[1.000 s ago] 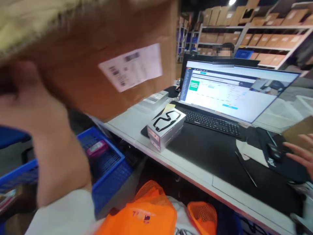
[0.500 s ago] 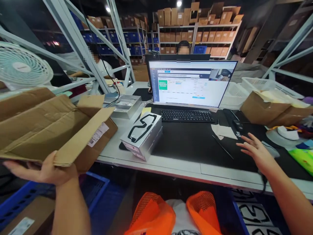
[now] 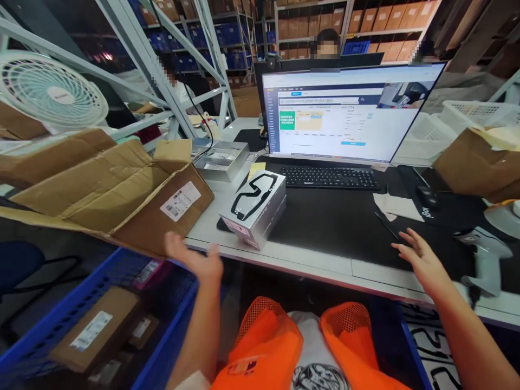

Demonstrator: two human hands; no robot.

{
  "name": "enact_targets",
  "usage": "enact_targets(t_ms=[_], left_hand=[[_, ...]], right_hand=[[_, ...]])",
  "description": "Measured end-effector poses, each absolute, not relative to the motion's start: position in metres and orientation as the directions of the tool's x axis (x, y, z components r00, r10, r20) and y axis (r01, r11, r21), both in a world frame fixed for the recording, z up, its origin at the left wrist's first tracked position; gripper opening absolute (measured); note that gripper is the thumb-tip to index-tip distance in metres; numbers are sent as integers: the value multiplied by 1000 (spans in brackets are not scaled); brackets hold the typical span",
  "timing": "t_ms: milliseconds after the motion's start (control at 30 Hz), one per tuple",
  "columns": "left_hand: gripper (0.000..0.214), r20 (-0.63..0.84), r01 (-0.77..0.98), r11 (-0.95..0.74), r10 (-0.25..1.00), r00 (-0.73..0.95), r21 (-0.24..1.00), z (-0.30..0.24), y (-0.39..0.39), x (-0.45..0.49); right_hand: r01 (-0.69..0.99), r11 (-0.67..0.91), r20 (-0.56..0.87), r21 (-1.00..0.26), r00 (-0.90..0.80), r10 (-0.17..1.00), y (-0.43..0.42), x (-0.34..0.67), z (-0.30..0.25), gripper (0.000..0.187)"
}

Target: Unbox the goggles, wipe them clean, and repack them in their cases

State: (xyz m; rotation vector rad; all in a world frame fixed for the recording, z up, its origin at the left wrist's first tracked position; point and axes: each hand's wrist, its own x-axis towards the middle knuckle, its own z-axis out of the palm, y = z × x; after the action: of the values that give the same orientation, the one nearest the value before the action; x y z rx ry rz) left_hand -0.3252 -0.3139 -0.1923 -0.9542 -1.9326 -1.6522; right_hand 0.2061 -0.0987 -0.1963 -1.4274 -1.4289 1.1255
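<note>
My left hand (image 3: 199,261) is open and slightly blurred, beside the front corner of an open cardboard box (image 3: 162,208); whether it still touches the box I cannot tell. The box, with a white label on its side, sits tilted at the desk's left edge. Right of it stands a stack of silver boxes (image 3: 255,208), the top one printed with a black goggle-like outline. My right hand (image 3: 422,262) hovers over the black desk mat (image 3: 325,222) with fingers spread, holding nothing. Nearby are a grey barcode scanner (image 3: 485,257) and a thin dark stick (image 3: 385,225).
A lit monitor (image 3: 345,119) and a keyboard (image 3: 331,177) stand at the back. An open silver tray box (image 3: 223,161) lies behind the stack. Below left is a blue crate (image 3: 89,287) with parcels. A fan (image 3: 52,92) and metal frame flank the left; co-workers sit beyond.
My left hand has come off the underside of the cardboard box and moved right. The box now rests lower and its labelled side faces me more. The camera view has tilted down and left.
</note>
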Motion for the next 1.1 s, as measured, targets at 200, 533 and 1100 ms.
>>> enact_targets(t_ms=[200,533,1100], left_hand=[[139,506,592,26,490,-710,805,-195,-251,-244],[128,471,460,-139,440,-765,877,-186,-240,-272],[102,480,526,185,243,-843,830,-216,-244,-341]], right_hand=[[274,-4,-35,-962,-107,994,-115,181,-218,90],[203,171,175,-964,5,984,-134,177,-244,92],[287,136,164,-948,74,984,-141,174,-232,83]])
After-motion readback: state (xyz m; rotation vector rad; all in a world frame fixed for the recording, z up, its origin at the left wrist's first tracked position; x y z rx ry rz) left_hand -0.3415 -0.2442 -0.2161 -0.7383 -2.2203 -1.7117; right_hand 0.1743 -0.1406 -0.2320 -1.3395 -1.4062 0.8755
